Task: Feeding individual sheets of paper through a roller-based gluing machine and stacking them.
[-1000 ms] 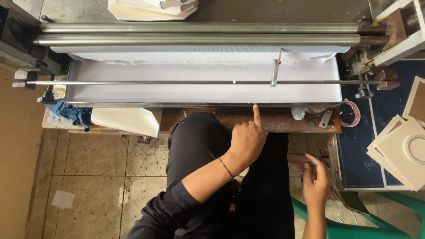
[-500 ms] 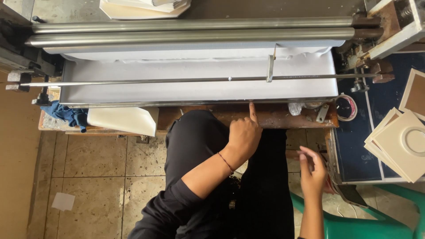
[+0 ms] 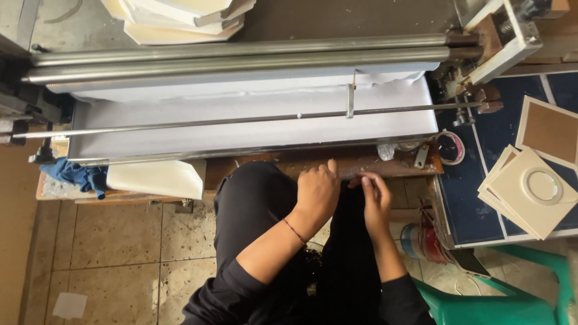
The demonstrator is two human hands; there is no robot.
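I sit at a machine with long steel rollers [image 3: 241,60] and a white sheet [image 3: 253,129] lying on its bed under a thin metal rod [image 3: 241,119]. My left hand [image 3: 316,192], with a thin bracelet at the wrist, rests curled against the brown wooden front ledge [image 3: 361,162], above my black-clad lap [image 3: 259,198]. My right hand [image 3: 374,201] sits close beside it, fingers drawn together at the same ledge. Whether those fingers pinch anything is hidden.
Stacked white boards [image 3: 180,18] lie behind the rollers. A blue rag [image 3: 75,176] and a white folded piece [image 3: 156,179] sit at the left. White and brown square cards [image 3: 536,186] lie on a dark blue surface at right, with tape rolls [image 3: 451,147] and a green plastic chair [image 3: 500,301].
My right hand rose from beside my thigh to the wooden ledge, next to the left hand. The left index finger, earlier pointing up, has curled in.
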